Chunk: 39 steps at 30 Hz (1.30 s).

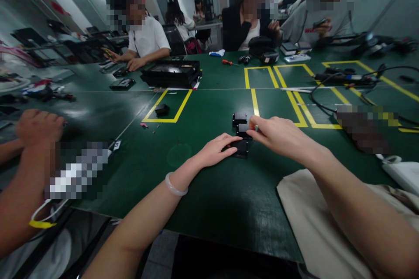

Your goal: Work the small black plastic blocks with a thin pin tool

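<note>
Three small black blocks stand in a short column on the green table: a far block (pixel 240 118), a middle block (pixel 243 130) and a near block (pixel 241 149). My left hand (pixel 218 150), with a pale bangle on the wrist, rests its fingers on the left side of the near and middle blocks, thumb and fingers apart. My right hand (pixel 273 134) is at the right of the middle block, its fingers pinched together around something small that I cannot make out.
Another black block (pixel 161 109) lies inside yellow tape at the left. A black tray (pixel 173 73) and an orange screwdriver (pixel 230 62) are farther back. A beige cloth bag (pixel 301 209) covers the right front edge. A co-worker's hand (pixel 41 126) is at the far left.
</note>
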Motion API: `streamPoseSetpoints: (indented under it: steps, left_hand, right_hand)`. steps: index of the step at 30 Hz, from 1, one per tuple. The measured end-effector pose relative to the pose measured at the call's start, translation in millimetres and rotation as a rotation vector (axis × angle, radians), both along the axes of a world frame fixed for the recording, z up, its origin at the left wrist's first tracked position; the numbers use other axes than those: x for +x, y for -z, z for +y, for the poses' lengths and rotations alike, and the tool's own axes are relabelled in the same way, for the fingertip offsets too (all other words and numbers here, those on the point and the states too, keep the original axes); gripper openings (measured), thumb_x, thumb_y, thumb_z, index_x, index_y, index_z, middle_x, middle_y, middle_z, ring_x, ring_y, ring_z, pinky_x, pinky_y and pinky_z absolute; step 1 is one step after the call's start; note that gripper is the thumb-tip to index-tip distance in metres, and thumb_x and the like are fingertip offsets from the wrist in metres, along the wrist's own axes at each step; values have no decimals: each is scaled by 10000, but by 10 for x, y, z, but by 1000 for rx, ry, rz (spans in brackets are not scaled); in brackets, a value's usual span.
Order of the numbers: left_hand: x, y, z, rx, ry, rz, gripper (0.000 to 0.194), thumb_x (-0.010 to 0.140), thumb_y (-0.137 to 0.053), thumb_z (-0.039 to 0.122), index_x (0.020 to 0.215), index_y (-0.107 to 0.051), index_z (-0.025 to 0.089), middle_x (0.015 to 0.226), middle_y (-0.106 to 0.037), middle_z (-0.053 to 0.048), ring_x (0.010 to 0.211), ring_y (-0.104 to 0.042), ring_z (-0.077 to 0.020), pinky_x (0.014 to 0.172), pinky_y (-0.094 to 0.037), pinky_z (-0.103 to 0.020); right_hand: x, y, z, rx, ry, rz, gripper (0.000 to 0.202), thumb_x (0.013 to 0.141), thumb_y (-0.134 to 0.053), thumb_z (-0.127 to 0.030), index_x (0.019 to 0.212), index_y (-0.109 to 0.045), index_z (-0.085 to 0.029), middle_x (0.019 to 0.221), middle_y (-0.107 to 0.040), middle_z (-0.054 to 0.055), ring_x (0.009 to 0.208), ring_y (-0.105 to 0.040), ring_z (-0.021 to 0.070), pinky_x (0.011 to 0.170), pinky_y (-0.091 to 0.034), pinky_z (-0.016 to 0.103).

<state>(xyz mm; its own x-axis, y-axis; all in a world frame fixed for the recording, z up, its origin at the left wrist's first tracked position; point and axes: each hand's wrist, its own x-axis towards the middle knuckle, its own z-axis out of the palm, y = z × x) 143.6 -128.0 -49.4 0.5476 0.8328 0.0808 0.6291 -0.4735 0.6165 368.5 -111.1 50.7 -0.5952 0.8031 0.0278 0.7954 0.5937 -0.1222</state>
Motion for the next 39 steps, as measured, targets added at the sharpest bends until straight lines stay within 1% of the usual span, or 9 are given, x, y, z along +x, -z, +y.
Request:
streamPoseSetpoints:
  steps: [2, 7, 13, 19, 21, 26, 34, 37, 39]
  left_hand:
    - [-2, -2, 1, -3, 3, 0, 415, 991, -409, 416, 1391, -440, 312, 1171, -529, -52, 1017, -555, -200, 923, -443, -344]
    - [-5, 2, 3, 10, 13, -9, 411, 991, -410, 406, 1387, -446, 300, 1170, -533, -56, 1065, -543, -210, 943, -434, -350]
    - [-7, -1, 2, 3, 6, 3, 416, 992, -403, 415, 1391, -443, 304, 1158, -534, -55, 1033, -550, -206, 931, -439, -344]
    - [-9, 3, 0, 5, 12, -8, 411, 996, -399, 410, 1389, -442, 301, 1160, -530, -54, 1033, -548, -202, 934, -434, -345]
    - [-10, 4, 0, 5, 11, -8, 414, 995, -402, 410, 1393, -437, 300, 1166, -528, -54, 1032, -547, -201, 934, -434, -345]
    - [-11, 0, 0, 1, 10, -5, 409, 992, -409, 414, 1382, -448, 298, 1157, -530, -54, 1022, -551, -201, 926, -438, -344]
    - [-6, -3, 1, 5, 9, -1, 417, 992, -407, 411, 1392, -439, 296, 1162, -532, -56, 1050, -545, -206, 927, -439, -340]
    - [0, 0, 5, 9, 5, 4, 405, 990, -413, 410, 1375, -457, 293, 1155, -532, -53, 1050, -545, -205, 922, -442, -337]
    - [1, 0, 5, 8, 0, 7, 403, 990, -411, 410, 1374, -458, 296, 1157, -531, -53, 1049, -546, -204, 924, -441, -338]
  right_hand:
    - [-3, 8, 3, 3, 13, -5, 205, 949, -374, -368, 1006, -512, -228, 736, -633, 38, 623, -550, 185, 524, -226, 263]
    - [6, -5, -22, -44, -113, 56, 166, 943, -378, -302, 1061, -466, -226, 796, -636, 30, 648, -551, 175, 535, -248, 256]
    - [-9, 0, -12, 34, 16, -14, 216, 954, -378, -396, 991, -507, -226, 706, -607, 32, 618, -544, 191, 523, -214, 264]
    - [9, 1, -19, -62, -119, 70, 147, 946, -380, -304, 1029, -475, -228, 747, -604, 14, 624, -522, 167, 537, -255, 260]
    - [4, 3, -23, -52, -104, 71, 141, 941, -386, -299, 1026, -473, -226, 745, -602, 13, 617, -517, 166, 534, -253, 260]
    - [-28, 12, -16, 12, -40, 30, 191, 954, -389, -383, 961, -500, -227, 683, -583, 14, 604, -521, 178, 519, -222, 261]
    - [15, 4, -15, -48, -87, 65, 167, 943, -390, -311, 1068, -460, -225, 780, -622, 26, 646, -533, 174, 537, -246, 259]
    - [6, -7, -29, -66, -121, 81, 162, 945, -404, -356, 1013, -476, -227, 732, -597, 11, 621, -518, 165, 535, -247, 260]
    - [-1, -12, -25, -58, -107, 53, 164, 948, -394, -363, 955, -488, -229, 706, -584, 9, 608, -510, 165, 527, -236, 263]
